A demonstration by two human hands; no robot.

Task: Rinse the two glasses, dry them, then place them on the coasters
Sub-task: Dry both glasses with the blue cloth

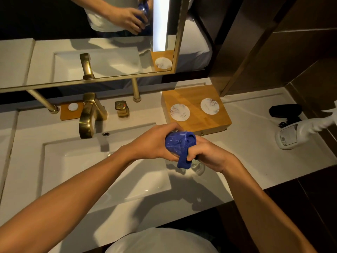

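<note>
The left hand grips a clear round glass over the white counter; the right hand squeezes a soft blue cloth into it. Drying is underway; both round white paper coasters sit bare

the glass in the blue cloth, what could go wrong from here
1. The glass is held in mid-air between the left hand and right hand, over the hard counter edge; a slip of the grip on the blue cloth could drop it.
2. Another glass seems to stand just under the hands and could be knocked.
3. Both coasters sit on a raised wooden box; the glass could catch its edge.
</note>
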